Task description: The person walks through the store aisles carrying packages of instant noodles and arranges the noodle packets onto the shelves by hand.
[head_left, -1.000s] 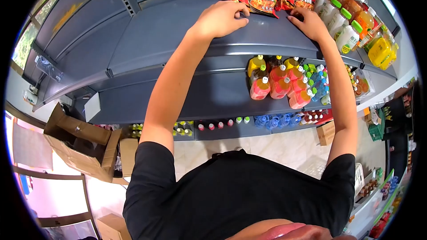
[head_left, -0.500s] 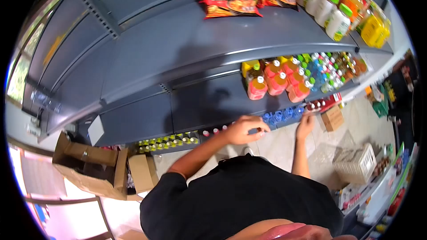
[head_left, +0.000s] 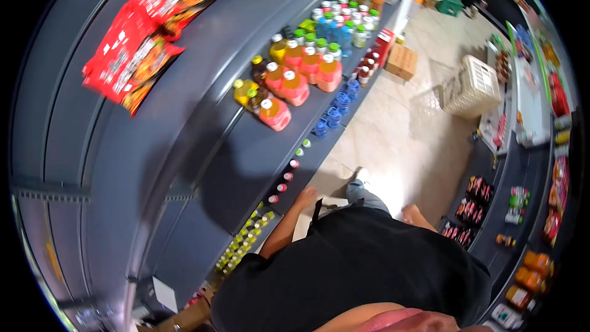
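My left hand (head_left: 305, 197) hangs low beside the lower shelf, near a row of small bottles with pink caps (head_left: 282, 187); its fingers are too blurred to read. On the other side of my body, my right hand (head_left: 412, 214) is down over the pale floor, small and partly hidden by the black shirt, touching nothing that shows. Red noodle packets (head_left: 126, 55) lie on the upper shelf (head_left: 203, 43) at the upper left, apart from both hands. Pink-labelled bottles (head_left: 294, 88) stand in a group on the shelf below.
A white basket (head_left: 472, 89) and a cardboard box (head_left: 402, 62) stand on the tiled floor (head_left: 393, 129). Blue bottles (head_left: 334, 117) line the bottom shelf. Shelving with dark packs (head_left: 471, 211) runs along the right. An opened carton (head_left: 187, 318) is at the lower left.
Both hands have left the red packets and dropped to the sides of my body. The view has turned right, bringing the aisle floor and the right-hand shelving into sight.
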The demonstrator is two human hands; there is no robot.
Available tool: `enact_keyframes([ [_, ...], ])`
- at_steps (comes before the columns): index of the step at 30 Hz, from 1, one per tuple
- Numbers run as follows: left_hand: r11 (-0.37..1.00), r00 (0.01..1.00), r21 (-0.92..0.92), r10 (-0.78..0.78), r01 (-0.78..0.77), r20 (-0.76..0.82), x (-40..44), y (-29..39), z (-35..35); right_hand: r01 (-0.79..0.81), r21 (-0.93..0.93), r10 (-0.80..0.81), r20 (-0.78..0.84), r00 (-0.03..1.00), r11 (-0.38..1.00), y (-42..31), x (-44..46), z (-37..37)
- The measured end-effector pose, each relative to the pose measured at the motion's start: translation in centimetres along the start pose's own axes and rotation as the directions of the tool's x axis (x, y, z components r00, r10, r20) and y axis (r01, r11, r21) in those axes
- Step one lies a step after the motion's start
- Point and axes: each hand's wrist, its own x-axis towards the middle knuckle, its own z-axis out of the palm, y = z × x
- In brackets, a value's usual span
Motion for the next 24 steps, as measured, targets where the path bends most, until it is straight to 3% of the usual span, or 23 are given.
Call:
enact_keyframes([
  [2, 0.968, 0.964, -0.007, -0.248, 0.25, 0.091, -1.6, -2.8, 1.1, -0.006, 0.176, 0.033, -0.146, 0.989, 0.984, -1.4, 2.5, -1.1],
  [3, 0.944, 0.935, 0.02, -0.329, 0.329, 0.133, -2.6, -2.8, 0.8, -0.097, 0.745, 0.238, -0.085, 0.968, 0.66, -3.7, 0.3, -4.4],
  [4, 0.94, 0.923, 0.05, -0.341, 0.338, 0.178, -3.6, -2.8, 0.7, -0.005, 0.998, 0.431, -0.02, 0.902, 0.057, -6.1, -1.5, -7.4],
  [6, 0.943, 0.91, 0.109, -0.332, 0.315, 0.247, -4.7, -1.5, 0.6, 0.039, 0.921, 0.409, -0.21, 0.888, 0.387, -7.5, -2.1, -11.3],
  [8, 0.953, 0.903, 0.161, -0.296, 0.257, 0.312, -3.8, -0.1, 1.1, 0.119, 0.843, 0.385, -0.359, 0.85, 0.524, -7.0, -1.8, -13.1],
  [10, 0.959, 0.894, 0.201, -0.264, 0.202, 0.362, -1.8, 1.8, 1.3, 0.2, 0.89, 0.367, -0.362, 0.857, 0.41, -4.6, -1.7, -14.5],
  [11, 0.96, 0.888, 0.217, -0.252, 0.178, 0.386, -0.6, 2.9, 1.6, 0.244, 0.947, 0.369, -0.308, 0.877, 0.211, -2.8, -1.4, -14.7],
  [12, 0.961, 0.882, 0.234, -0.236, 0.148, 0.408, 1.0, 4.1, 1.7, 0.281, 0.954, 0.414, -0.3, 0.86, 0.107, -0.9, 0.1, -13.8],
  [14, 0.961, 0.868, 0.261, -0.207, 0.093, 0.451, 4.3, 6.1, 2.2, 0.251, 0.949, 0.532, -0.315, 0.786, 0.191, 3.0, 1.1, -12.1],
  [16, 0.961, 0.849, 0.275, -0.156, 0.013, 0.504, 8.2, 8.0, 2.9, 0.111, 0.964, 0.645, -0.246, 0.723, 0.242, 6.3, 0.5, -10.2],
  [19, 0.952, 0.79, 0.243, -0.002, -0.187, 0.613, 15.7, 12.3, 3.8, 0.044, 0.983, 0.738, -0.163, 0.654, 0.178, 9.8, 0.0, -6.2],
  [21, 0.987, 0.816, 0.161, -0.09, -0.004, 0.572, 20.9, 15.8, 5.3, 0.043, 0.997, 0.769, -0.083, 0.634, 0.072, 11.0, -1.8, -4.0],
  [22, 0.968, 0.845, 0.114, -0.25, 0.222, 0.473, 22.6, 18.0, 6.7, 0.02, 0.998, 0.786, -0.061, 0.615, 0.062, 11.2, -2.8, -3.0],
  [23, 0.965, 0.85, 0.071, -0.257, 0.254, 0.459, 23.6, 21.5, 7.5, -0.003, 0.999, 0.802, -0.039, 0.595, 0.051, 11.1, -3.8, -1.9],
  [24, 0.983, 0.865, 0.026, -0.171, 0.18, 0.472, 25.3, 23.4, 8.8, -0.026, 0.999, 0.819, -0.015, 0.574, 0.037, 10.9, -4.5, -1.0],
])
